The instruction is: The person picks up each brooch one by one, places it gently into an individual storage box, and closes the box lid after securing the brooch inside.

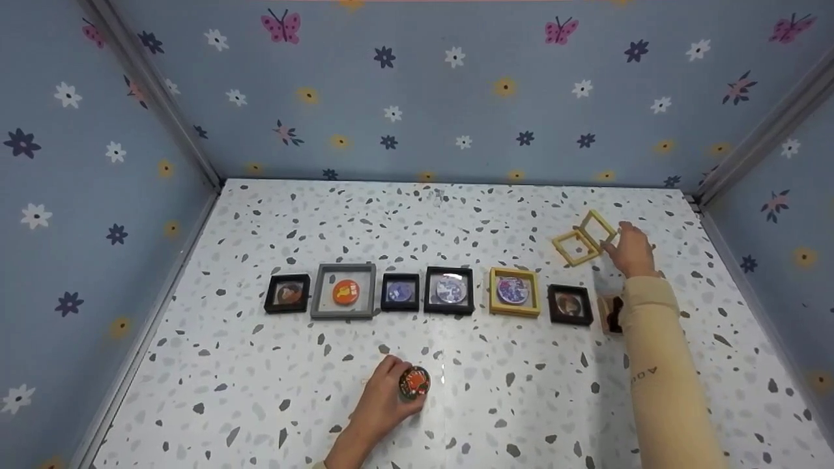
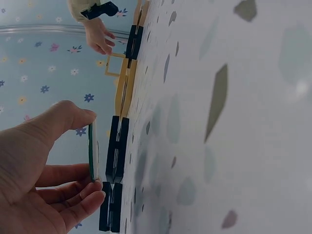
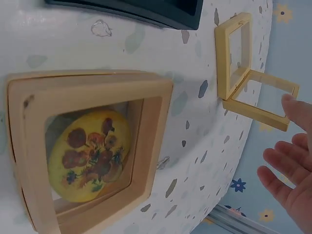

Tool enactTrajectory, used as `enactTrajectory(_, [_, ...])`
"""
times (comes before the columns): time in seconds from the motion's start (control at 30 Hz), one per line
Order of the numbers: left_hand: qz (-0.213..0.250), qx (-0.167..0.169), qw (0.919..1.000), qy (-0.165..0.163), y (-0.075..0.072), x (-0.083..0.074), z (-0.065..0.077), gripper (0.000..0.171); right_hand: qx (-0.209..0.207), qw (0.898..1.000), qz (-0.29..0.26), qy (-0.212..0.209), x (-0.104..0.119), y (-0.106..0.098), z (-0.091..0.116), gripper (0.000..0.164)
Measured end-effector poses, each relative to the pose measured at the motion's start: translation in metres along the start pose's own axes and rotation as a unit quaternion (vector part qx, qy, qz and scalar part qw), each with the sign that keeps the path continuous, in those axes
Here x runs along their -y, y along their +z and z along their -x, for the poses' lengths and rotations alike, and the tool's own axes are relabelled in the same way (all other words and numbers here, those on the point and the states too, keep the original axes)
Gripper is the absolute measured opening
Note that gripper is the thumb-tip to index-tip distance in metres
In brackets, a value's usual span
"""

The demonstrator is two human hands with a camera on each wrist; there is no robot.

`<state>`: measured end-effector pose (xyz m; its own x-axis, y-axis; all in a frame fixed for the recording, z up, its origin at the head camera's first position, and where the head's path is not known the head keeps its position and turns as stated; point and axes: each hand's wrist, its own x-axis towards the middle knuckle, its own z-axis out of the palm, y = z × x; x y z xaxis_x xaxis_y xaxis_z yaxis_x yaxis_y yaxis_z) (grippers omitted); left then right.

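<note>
My left hand (image 1: 384, 404) holds a round badge (image 1: 415, 383) with a dark rim and an orange-red picture, above the front middle of the table. In the left wrist view the badge (image 2: 92, 151) is edge-on, pinched between thumb and fingers. At the back right, my right hand (image 1: 632, 251) is beside a small yellow display frame (image 1: 585, 258), hinged apart with one half raised. The right wrist view shows the thumb at the raised half's edge, the other fingers loosely spread. Near that wrist is a light wooden-coloured frame (image 3: 97, 95) holding a sunflower badge (image 3: 90, 156).
A row of display frames with round badges crosses the table: a black frame (image 1: 268, 301) at left, a grey frame (image 1: 315, 293), several more black ones, and a yellow frame (image 1: 535, 293). Flower-patterned walls (image 1: 423, 85) enclose the speckled table (image 1: 326, 228) at back and sides.
</note>
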<state>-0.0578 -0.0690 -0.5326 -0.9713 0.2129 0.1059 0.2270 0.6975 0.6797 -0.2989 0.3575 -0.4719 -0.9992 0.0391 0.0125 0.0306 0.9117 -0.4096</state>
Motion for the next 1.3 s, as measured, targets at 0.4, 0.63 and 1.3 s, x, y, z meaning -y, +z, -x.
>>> enactTrajectory(0.4, [-0.013,0.006,0.9999,0.003,0.000,-0.001,0.000,0.042,0.014,0.998,-0.041,0.036,0.003,0.004,-0.007,0.064])
enactTrajectory(0.63, [-0.014,0.015,0.9997,-0.013,-0.002,0.000,0.002,0.041,-0.024,0.997,-0.033,0.068,0.006,0.007,-0.010,0.047])
enactTrajectory(1.3, [-0.001,-0.010,0.9999,0.013,0.000,0.002,0.002,0.039,-0.085,0.993,-0.045,0.068,0.004,0.015,-0.010,0.027])
